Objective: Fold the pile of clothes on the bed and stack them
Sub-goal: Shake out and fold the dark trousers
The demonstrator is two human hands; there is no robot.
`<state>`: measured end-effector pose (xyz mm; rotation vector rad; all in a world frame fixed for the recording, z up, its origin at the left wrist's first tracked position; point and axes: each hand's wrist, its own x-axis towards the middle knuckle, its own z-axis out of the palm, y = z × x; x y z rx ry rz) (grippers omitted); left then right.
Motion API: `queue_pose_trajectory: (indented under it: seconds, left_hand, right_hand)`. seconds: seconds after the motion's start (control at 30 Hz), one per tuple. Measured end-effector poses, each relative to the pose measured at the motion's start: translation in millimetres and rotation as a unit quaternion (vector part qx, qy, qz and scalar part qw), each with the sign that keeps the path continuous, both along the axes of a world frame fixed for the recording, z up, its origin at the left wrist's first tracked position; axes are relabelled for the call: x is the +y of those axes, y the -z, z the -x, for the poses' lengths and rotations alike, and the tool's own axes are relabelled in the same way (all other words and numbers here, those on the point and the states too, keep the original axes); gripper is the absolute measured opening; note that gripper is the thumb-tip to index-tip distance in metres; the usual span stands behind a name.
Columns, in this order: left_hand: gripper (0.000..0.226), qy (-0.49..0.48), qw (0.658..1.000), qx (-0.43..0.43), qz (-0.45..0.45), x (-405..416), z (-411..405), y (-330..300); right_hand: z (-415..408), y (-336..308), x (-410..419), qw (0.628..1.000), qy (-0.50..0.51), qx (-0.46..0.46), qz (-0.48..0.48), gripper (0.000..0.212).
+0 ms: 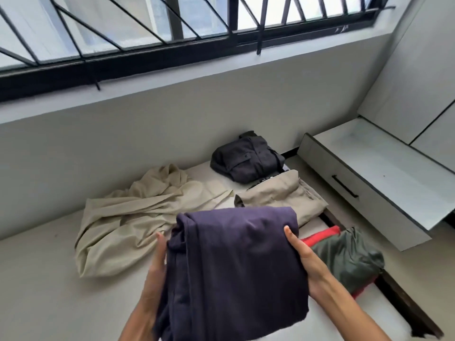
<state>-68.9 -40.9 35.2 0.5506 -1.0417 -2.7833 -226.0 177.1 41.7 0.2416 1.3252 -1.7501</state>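
We hold a folded dark purple garment (236, 269) up between both hands, lifted above the bed (49, 299). Our left hand (157, 262) grips its left edge, the fingers mostly hidden behind the cloth. Our right hand (305, 262) grips the right edge, thumb on top and fingers tucked beneath.

Just right of our right hand lies an olive green garment (349, 257), folded on top of a red one (320, 236). Beyond our right hand sit folded beige trousers (280, 193), and farther still, against the wall, a folded dark grey shirt (246, 158). Beyond our left hand a beige garment (128, 217) lies rumpled and unfolded on the bed. Well off to the right of our right hand, a white drawer (364, 183) stands pulled out. A barred window (172, 33) runs above the wall.
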Motion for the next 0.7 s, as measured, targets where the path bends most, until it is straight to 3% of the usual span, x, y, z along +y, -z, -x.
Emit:
queue_pose_trajectory:
  seconds: [0.07, 0.13, 0.23, 0.3, 0.37, 0.5, 0.63, 0.7]
  left_hand:
    - [0.086, 0.005, 0.993, -0.115, 0.028, 11.9, 12.3, 13.5]
    - [0.096, 0.027, 0.983, -0.174, 0.05, 26.4, 23.0, 27.8]
    - [0.116, 0.009, 0.96, -0.216, 0.179, 43.7, 51.7, 59.7]
    - [0.122, 0.013, 0.948, -0.234, 0.215, 55.9, 72.9, 78.2]
    - [0.113, 0.033, 0.954, -0.242, 0.174, 66.8, 83.7, 87.8]
    - [0.112, 0.035, 0.957, -0.266, 0.111, 81.8, 109.2, 100.5]
    - [0.1, 0.025, 0.969, -0.232, 0.086, 87.2, 148.2, 90.7]
    - [0.089, 0.016, 0.973, -0.218, 0.071, 83.5, 170.5, 87.1]
  right_hand:
    - [19.7, 12.7, 7.0, 1.0, 0.008, 0.0, -0.014, 0.051]
    - [36.7, 30.7, 15.8, 0.999, 0.002, 0.0, -0.036, 0.052]
    - [53.6, 57.8, 29.1, 0.998, 0.023, -0.005, -0.062, 0.054]
    - [68.4, 74.1, 41.4, 0.996, 0.037, -0.009, -0.082, 0.067]
    - [78.2, 81.4, 51.6, 0.995, 0.042, -0.011, -0.087, 0.071]
    - [101.1, 93.7, 69.0, 0.993, 0.056, -0.004, -0.099, 0.052]
    - [142.5, 90.6, 67.5, 0.993, 0.053, 0.039, -0.096, 0.08]
    - [172.4, 85.8, 60.1, 0.992, 0.044, 0.075, -0.096, 0.064]
